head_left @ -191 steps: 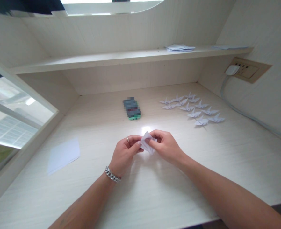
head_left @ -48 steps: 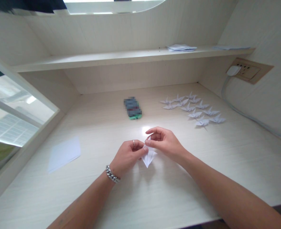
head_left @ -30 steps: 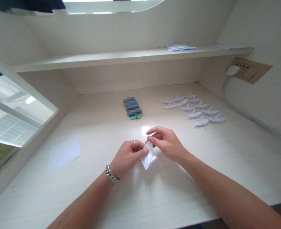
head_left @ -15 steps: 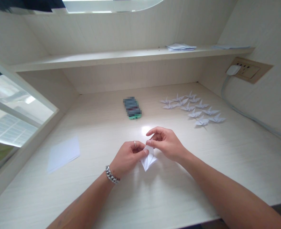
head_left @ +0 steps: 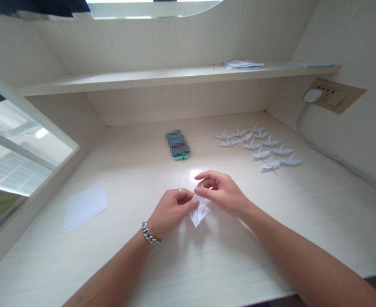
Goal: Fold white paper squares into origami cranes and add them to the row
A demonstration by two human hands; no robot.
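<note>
A small white folded paper piece [head_left: 198,213] is held just above the pale desk [head_left: 239,256] between both hands. My left hand [head_left: 172,209], with a ring and a metal bracelet, pinches its left edge. My right hand [head_left: 221,192] pinches the top of the paper with thumb and forefinger, its other fingers curled. The lower point of the paper hangs toward the desk.
Several finished white paper cranes [head_left: 261,147] lie in rows at the back right. A phone [head_left: 177,145] lies at the back centre. Flat white sheets [head_left: 85,205] rest at the left. More paper [head_left: 243,65] sits on the shelf. A cable [head_left: 335,157] runs from the wall socket [head_left: 330,96].
The folded paper has been turned from held up flat to point-down, and both hands have dropped slightly toward the desk. Over the last second only the fingers shift a little.
</note>
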